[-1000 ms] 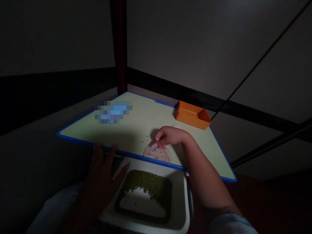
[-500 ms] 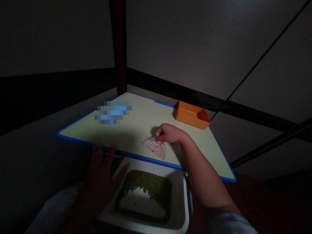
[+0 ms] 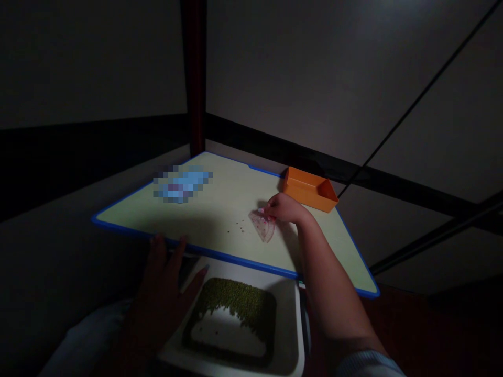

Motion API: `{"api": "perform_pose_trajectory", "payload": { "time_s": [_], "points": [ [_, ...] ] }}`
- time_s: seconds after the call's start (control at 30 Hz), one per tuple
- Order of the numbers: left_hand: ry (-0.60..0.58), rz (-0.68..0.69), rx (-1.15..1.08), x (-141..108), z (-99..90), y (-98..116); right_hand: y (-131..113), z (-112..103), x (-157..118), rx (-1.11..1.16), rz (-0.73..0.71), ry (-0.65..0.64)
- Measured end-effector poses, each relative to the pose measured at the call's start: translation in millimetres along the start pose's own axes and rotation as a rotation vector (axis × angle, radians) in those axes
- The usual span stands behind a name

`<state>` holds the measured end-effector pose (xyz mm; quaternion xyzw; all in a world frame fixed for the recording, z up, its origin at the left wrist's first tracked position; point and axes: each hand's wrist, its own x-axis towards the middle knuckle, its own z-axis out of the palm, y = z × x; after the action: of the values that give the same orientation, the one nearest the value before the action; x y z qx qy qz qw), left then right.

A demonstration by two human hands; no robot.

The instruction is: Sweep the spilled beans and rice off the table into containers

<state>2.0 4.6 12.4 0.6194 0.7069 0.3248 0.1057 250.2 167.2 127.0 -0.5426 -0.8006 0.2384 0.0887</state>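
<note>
My right hand [image 3: 283, 207] pinches the edge of a clear pinkish protractor [image 3: 263, 226] above the pale yellow board [image 3: 231, 183] with a blue rim. Several small dark grains [image 3: 240, 226] lie on the board just left of the protractor. My left hand [image 3: 168, 277] is in shadow at the board's near edge, fingers spread, its thumb by the rim of a white tub [image 3: 299, 324]. Inside that tub, small green beans [image 3: 239, 298] are heaped toward the far side, with part of the bottom showing.
An orange open box [image 3: 310, 191] stands at the board's far right edge. On the left of the board lies a blurred blue item [image 3: 183, 184]. Dark walls close in behind and to the left.
My right hand has moved the protractor right and a little away, tilting it. Grains it partly covered now show on the board. My left hand stays in place.
</note>
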Motion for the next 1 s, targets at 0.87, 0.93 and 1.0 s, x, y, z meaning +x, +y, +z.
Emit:
{"api": "perform_pose_trajectory", "payload": {
  "time_s": [0.87,0.93,1.0],
  "points": [
    [-0.005,0.002,-0.022,-1,-0.3,-6,-5,-1,-7,0.155,-0.166,-0.354],
    [0.002,0.010,-0.024,-1,-0.1,-6,-8,2,-6,0.152,-0.164,-0.356],
    [0.002,0.010,-0.028,-1,0.7,-6,-13,6,-5,0.161,-0.170,-0.333]
  ]
}}
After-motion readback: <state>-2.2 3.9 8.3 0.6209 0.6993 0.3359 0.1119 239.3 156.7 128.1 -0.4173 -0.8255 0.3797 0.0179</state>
